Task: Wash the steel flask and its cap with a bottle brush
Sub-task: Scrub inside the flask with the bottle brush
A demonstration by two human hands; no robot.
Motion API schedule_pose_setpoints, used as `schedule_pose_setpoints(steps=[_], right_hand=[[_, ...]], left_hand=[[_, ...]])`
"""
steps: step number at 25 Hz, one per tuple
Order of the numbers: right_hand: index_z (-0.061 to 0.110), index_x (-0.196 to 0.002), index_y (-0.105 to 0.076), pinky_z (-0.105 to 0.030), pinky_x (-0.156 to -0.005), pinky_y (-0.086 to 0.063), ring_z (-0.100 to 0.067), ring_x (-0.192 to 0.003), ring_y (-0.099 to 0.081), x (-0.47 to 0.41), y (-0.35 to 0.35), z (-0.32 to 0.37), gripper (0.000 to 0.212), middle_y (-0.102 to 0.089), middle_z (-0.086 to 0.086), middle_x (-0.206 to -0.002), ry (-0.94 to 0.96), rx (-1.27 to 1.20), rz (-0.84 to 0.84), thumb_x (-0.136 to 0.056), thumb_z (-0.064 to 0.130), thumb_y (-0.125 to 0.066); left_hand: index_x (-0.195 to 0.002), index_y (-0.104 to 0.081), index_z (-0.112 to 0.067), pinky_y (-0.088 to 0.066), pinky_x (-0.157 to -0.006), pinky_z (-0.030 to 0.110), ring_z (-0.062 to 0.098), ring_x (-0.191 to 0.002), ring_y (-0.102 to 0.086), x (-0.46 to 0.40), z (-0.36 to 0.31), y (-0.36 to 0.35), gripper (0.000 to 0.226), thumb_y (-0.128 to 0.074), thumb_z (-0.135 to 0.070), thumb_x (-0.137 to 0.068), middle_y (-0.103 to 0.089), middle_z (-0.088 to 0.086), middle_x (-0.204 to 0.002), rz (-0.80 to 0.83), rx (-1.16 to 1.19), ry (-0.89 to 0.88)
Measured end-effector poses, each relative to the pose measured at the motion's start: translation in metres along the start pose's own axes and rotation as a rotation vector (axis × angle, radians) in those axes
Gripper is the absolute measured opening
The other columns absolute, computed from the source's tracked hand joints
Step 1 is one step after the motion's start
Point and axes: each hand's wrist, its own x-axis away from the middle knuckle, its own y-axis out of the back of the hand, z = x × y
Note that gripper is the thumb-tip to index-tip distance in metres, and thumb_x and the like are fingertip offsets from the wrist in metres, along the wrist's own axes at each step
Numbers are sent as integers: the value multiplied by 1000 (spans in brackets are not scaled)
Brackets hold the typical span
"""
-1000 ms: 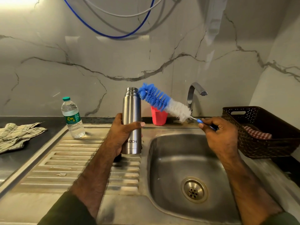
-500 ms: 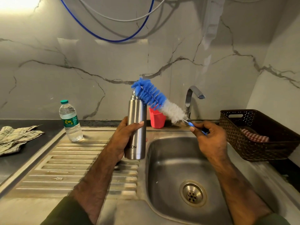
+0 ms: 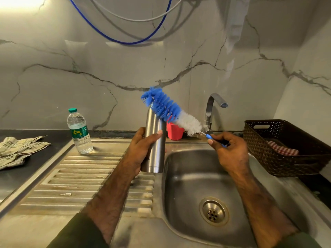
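Steel flask (image 3: 154,142), a tall brushed-metal cylinder, stands upright in the air just left of the steel sink basin (image 3: 186,178), above the seam where the basin meets the ribbed draining board (image 3: 75,178). The left hand (image 3: 142,149) wraps its middle, fingers behind and thumb pressed across the front. The flask's long axis runs straight up and down, and its mouth is hidden behind bristles, so I cannot tell how the opening sits.

The long bottle brush, blue at the tip and white nearer the handle (image 3: 169,110), slants up and to the left from the right hand (image 3: 231,149), which pinches the thin blue handle over the basin. The brush's blue end lies across the top of the flask, not in line with it. To my eye the coming move turns on that angle: the brush has to swing upright, tip down, before it can enter, and the right hand is the one placed to do it.

Dark lettering low on the flask is mostly covered by the left hand and unreadable. Left of the basin, at the back of the draining board, a clear plastic water bottle with a green cap (image 3: 78,131) carries a green label whose script I cannot read. A red plastic cup (image 3: 174,132) stands behind the flask, beside the chrome tap (image 3: 211,111).
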Motion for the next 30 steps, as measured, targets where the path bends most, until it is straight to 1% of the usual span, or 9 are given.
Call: schedule_pose_setpoints(steps=[3,7,10,13,17,20,23,26,30], right_hand=[[16,-94,-79,-12,-75,-48,12,-85,-65,-1,10,-11,11,-74,14,-88,-12,11,2,-84,14,-84],[11,-95,-79,-1,-72,-46,15,-85,-64,3,-2,0,12,-73,12,-88,25,-22,35,-85,8,-83],[13,-96,-80,-9,-75,-49,12,-84,-66,-2,7,-5,12,-75,12,-89,-8,-35,4,-85,12,-83],[14,-97,-80,-19,-81,-53,10,-82,-67,-5,18,-16,12,-76,11,-89,-22,-33,3,-85,12,-83],[11,-93,-80,-7,-74,-49,7,-80,-66,1,-5,1,10,-76,8,-87,44,-39,20,-84,9,-83],[15,-93,-79,-9,-76,-50,9,-82,-67,-2,6,-7,10,-75,12,-88,3,-33,13,-85,11,-83],[21,-92,-77,-11,-75,-48,11,-82,-65,0,14,-13,11,-73,15,-87,-37,1,12,-86,15,-83],[18,-92,-78,-3,-72,-47,11,-81,-66,3,-3,1,12,-74,14,-86,5,-32,28,-85,11,-83],[20,-93,-77,-17,-76,-52,13,-80,-65,0,8,-7,13,-73,15,-86,-42,-35,8,-85,11,-83]], left_hand=[[-124,-64,-29,-60,-88,67,50,-95,-76,-1,-2,11,49,-86,-47,-84,-76,19,-108,2,42,39],[-123,-62,-23,-62,-87,62,48,-94,-74,7,1,-4,72,-94,-57,-68,-75,17,-104,23,-42,-13],[-125,-54,-18,-60,-85,69,51,-92,-75,3,-3,1,91,-104,-44,-54,-75,22,-110,-10,-19,-11],[-127,-58,-22,-56,-86,75,55,-94,-74,0,-6,14,75,-98,-32,-65,-74,26,-111,0,65,5],[-117,-71,-27,-56,-99,68,50,-103,-73,3,2,0,48,-89,-36,-72,-77,16,-104,51,-22,5],[-113,-67,-18,-54,-93,72,44,-88,-70,3,-3,4,54,-90,-38,-68,-73,19,-91,-23,38,26],[-126,-57,-14,-59,-80,70,46,-81,-72,3,-7,10,76,-97,-36,-64,-72,22,-97,-24,31,-7],[-127,-57,-19,-64,-79,60,48,-90,-76,4,-1,2,76,-97,-30,-64,-75,23,-109,9,-9,-21],[-124,-65,-24,-55,-92,73,49,-101,-73,1,-6,15,64,-93,-39,-68,-75,19,-106,17,97,-2]])
